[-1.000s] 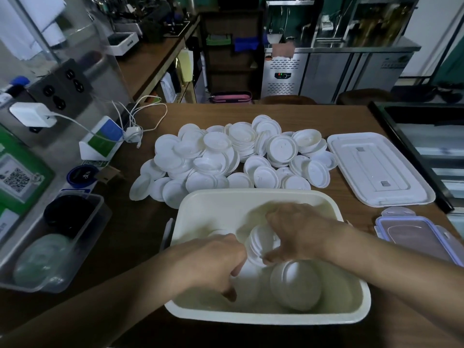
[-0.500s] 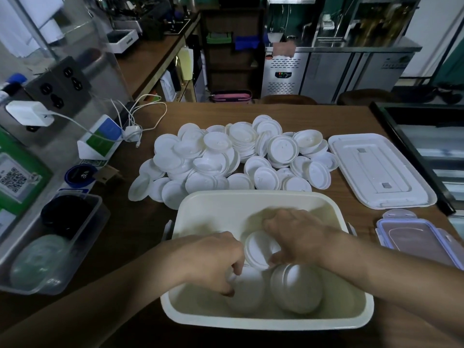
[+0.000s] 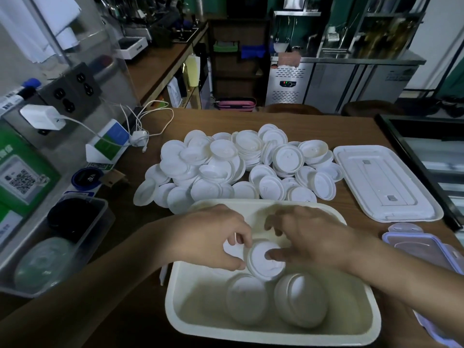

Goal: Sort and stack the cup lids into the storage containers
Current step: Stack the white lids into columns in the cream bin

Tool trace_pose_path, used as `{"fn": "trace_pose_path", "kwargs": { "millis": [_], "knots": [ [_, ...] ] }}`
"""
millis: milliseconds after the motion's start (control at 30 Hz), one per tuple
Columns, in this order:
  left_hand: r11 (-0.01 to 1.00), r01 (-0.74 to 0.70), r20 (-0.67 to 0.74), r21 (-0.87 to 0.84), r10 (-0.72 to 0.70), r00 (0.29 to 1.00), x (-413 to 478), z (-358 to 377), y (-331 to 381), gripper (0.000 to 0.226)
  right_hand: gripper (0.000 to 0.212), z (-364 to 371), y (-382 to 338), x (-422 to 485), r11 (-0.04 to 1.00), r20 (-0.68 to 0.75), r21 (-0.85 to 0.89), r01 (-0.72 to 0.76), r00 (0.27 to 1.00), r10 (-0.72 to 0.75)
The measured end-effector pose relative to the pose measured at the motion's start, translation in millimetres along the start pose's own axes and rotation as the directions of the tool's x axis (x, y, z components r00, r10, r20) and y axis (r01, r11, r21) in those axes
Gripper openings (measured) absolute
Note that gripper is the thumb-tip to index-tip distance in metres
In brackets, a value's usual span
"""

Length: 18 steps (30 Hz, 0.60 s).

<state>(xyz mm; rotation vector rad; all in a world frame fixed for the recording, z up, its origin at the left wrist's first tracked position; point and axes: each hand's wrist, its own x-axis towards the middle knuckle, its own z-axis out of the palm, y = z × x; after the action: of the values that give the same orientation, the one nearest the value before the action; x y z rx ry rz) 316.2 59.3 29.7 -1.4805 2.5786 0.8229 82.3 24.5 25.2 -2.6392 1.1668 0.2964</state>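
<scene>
Head view, t = now.

**Change vs 0.5 s ago:**
- Both hands have come up out of the cream tub. Before, they were low over the stacks with knuckles down.
- Left hand: thumb and forefinger pinch the 9 o'clock rim of one white lid, the other fingers curled.
- A further white shape shows behind those fingers. I cannot tell whether it is a second lid.
- Right hand: the thumb tip lies on the lid's face from 3 o'clock. The fingers are loosely spread toward 11 o'clock and motion-blurred, gripping nothing.
- The lid is tilted, above and between the left stack and the right stack, near the tub's centre.
- The loose pile at the tub's 12 o'clock looks unchanged.

**Materials and shapes:**
- Lids: round, matte white, raised centre disc with a stepped rim. The stacks read as ribbed domes.
- Tub: rectangular, rounded corners, thick rolled rim, smooth off-white plastic.
- Flat cover at the tub's 2 o'clock: same off-white, shallow moulded panel.
- Snap-lock cover at 3 o'clock: clear with a lilac rim.
- Clear box at 9 o'clock: thin transparent walls, holding black round pieces and translucent domed ones.
- Table: brown wood grain, low sheen.
</scene>
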Motion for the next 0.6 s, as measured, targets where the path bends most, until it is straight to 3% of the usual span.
{"fn": "trace_pose_path", "kwargs": {
  "millis": [167,333,467,600],
  "knots": [
    [0.993,-0.065,-0.101,-0.095,0.055,0.993,-3,-23,-5,0.038,0.046,-24,5,-6,0.98,-0.168,0.191,0.061,0.985,-0.029],
    [0.972,-0.141,-0.309,-0.186,0.079,0.948,1,-47,-17,0.028,0.032,-46,19,1,0.933,-0.322,0.343,0.109,0.947,0.007],
    [0.967,-0.138,-0.451,-0.214,0.028,0.892,14,-60,-41,0.019,0.035,-47,42,28,0.919,-0.353,0.38,0.109,0.935,0.035],
    [0.978,-0.03,-0.555,-0.207,-0.093,0.827,37,-51,-77,0.02,0.045,-34,67,61,0.925,-0.313,0.379,0.039,0.946,0.088]
  ]
}}
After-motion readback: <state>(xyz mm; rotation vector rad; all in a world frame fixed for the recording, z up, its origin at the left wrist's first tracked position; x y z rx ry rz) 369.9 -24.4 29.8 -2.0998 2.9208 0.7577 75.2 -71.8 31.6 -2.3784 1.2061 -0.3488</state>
